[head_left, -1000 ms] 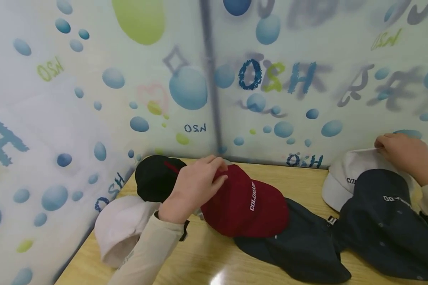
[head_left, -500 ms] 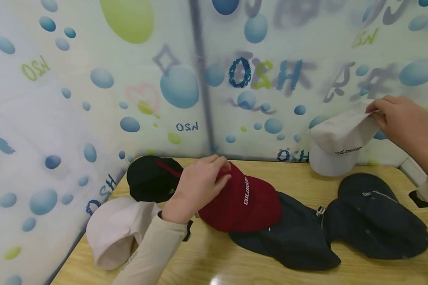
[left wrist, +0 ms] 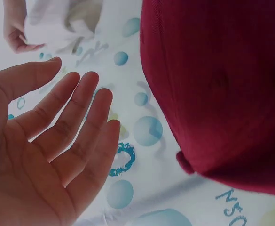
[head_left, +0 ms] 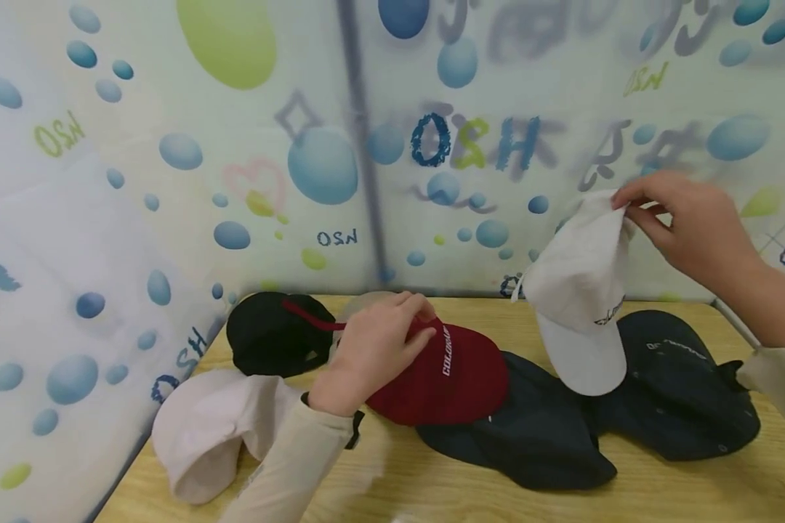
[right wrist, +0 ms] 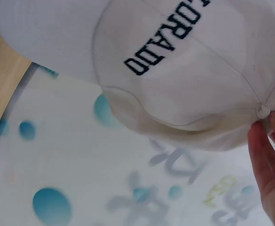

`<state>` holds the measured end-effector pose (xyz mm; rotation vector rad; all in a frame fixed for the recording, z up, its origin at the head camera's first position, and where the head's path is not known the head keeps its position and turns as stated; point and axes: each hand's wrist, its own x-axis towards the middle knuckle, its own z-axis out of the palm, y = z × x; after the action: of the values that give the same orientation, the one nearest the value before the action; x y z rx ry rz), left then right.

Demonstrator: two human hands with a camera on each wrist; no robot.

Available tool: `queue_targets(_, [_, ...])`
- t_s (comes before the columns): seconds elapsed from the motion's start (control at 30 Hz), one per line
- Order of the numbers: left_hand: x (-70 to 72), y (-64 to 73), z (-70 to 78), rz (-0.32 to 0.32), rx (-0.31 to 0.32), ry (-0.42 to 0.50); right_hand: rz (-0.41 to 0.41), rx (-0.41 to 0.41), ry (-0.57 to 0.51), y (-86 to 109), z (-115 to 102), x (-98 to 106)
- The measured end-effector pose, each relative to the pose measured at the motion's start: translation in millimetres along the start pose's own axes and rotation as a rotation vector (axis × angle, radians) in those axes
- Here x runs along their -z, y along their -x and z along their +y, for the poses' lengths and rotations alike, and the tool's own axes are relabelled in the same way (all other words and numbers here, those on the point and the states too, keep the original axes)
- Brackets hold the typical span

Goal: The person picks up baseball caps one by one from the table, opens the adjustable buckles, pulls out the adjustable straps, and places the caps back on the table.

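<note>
My right hand [head_left: 700, 240] pinches a white baseball cap [head_left: 576, 276] by the top of its crown. The cap hangs brim down, overlapping a navy cap [head_left: 674, 385] in the head view. Dark COLORADO lettering crosses its front in the right wrist view, with fingertips [right wrist: 259, 136] at the crown button. My left hand [head_left: 379, 349] hovers by the crown of a red baseball cap [head_left: 464, 378] with white lettering. In the left wrist view, the left fingers are relaxed and spread, with a gap between them and the red cap.
Another navy cap [head_left: 536, 428] lies partly beneath the red one. On the left are a black cap [head_left: 268, 334] with a red stripe and a pale cap [head_left: 196, 428] on its side. A grey cap [head_left: 363, 299] peeks out behind my left hand. A printed curtain [head_left: 314, 87] backs the wooden table [head_left: 379, 494].
My right hand has lifted the white cap from the back right and carried it left, turning it brim down. The navy cap beside it has settled flatter. My left hand stays near the red cap.
</note>
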<state>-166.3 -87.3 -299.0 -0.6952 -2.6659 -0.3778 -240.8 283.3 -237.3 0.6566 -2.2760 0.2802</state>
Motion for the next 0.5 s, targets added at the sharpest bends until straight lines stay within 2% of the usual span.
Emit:
queue_targets(0.23, [-6.0, -3.7, 5.1, 0.047, -0.005, 0.098, 0.023, 0.176, -0.191, -4.1, -36.1, 2.8])
queue_targets(0.37, [-10.3, -7.3, 11.2, 0.108, -0.028, 0.155, 0.016, 0.223, -0.281, -7.1, -48.9, 2.9])
queue_targets(0.5, [-10.5, -13.2, 17.4, 0.147, -0.051, 0.241, -0.033, 0.273, -0.466, -10.1, -60.4, 4.6])
